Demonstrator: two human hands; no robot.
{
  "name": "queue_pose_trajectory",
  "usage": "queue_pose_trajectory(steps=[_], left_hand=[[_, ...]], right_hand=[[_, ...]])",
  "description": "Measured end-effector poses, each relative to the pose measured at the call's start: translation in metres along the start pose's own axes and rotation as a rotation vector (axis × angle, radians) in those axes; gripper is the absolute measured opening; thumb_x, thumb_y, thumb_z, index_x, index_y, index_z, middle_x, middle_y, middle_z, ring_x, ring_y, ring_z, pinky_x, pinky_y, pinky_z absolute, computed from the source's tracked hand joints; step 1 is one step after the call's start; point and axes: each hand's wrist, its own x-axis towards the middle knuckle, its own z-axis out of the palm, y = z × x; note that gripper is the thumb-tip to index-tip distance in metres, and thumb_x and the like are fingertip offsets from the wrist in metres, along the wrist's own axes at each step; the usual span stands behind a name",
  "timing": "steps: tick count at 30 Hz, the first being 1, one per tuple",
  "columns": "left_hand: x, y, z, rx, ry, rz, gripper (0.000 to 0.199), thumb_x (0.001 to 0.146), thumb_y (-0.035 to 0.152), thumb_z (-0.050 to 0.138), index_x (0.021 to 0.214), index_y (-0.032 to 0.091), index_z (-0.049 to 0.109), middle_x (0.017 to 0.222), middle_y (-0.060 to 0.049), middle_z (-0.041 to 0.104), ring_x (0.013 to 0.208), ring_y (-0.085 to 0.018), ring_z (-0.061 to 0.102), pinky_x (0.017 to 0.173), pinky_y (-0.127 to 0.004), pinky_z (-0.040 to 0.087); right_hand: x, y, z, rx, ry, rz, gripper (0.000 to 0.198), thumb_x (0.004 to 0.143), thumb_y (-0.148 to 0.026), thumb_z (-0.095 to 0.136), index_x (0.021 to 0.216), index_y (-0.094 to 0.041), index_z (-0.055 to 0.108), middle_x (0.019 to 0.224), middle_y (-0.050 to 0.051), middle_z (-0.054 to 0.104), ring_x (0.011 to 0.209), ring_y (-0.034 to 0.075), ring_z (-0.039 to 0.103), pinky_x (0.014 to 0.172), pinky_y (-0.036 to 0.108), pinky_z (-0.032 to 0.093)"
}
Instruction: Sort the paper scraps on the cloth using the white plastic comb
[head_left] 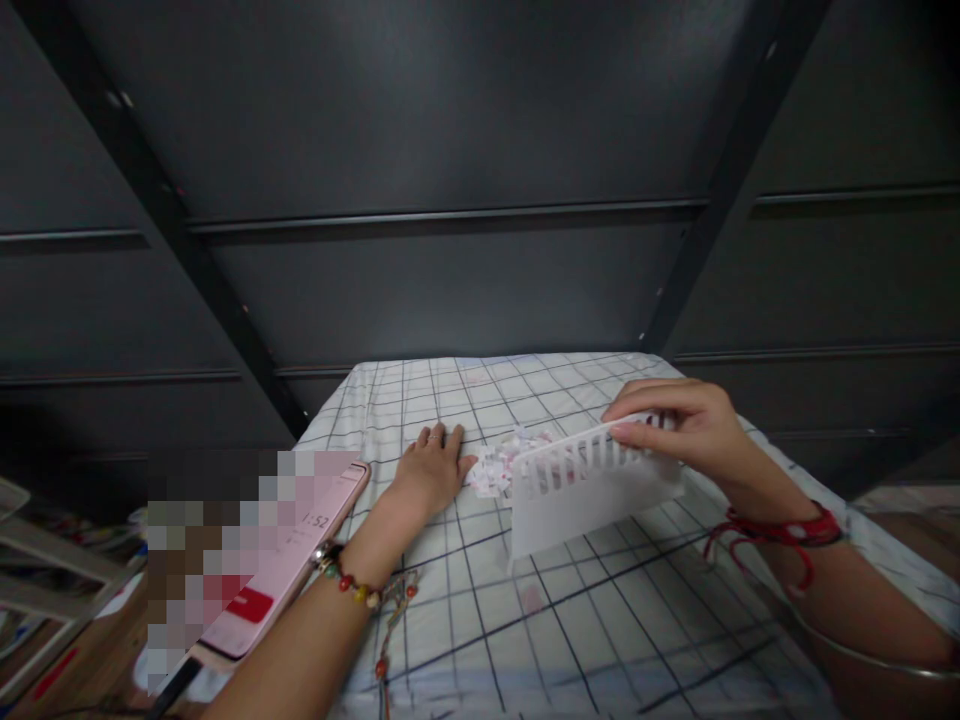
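Note:
My right hand point(686, 415) grips the upper edge of a white slotted plastic basket point(592, 510), thumb on the near side and fingers over the far side. The basket is tilted, its slotted side along the top. A heap of small white and pinkish scraps point(493, 474), which look like paper, lies at the basket's left end and shows partly through the slots. My left hand point(431, 470) lies flat on the checked cloth point(450, 620), fingers spread, its thumb close to the scraps. How much the basket holds is hidden.
A pink phone point(277, 560), partly pixelated, lies left of my left forearm with a dark cable point(174, 688) plugged in. Dark panels point(450, 290) stand behind the cloth-covered surface. At the far left is a pale slatted frame point(67, 580).

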Motion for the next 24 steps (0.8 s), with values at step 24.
queue_pose_trajectory(steps=[24], left_hand=[[-0.0008, 0.0001, 0.0001, -0.005, -0.002, -0.005, 0.053, 0.098, 0.039, 0.029, 0.143, 0.011, 0.03, 0.145, -0.019, 0.032, 0.133, -0.034, 0.03, 0.102, -0.044, 0.033]], right_hand=[[-0.0012, -0.0009, 0.0025, -0.035, 0.039, -0.032, 0.006, 0.073, -0.027, 0.068, 0.069, -0.024, 0.069, 0.064, 0.0, 0.067, 0.059, 0.014, 0.061, 0.053, 0.027, 0.048]])
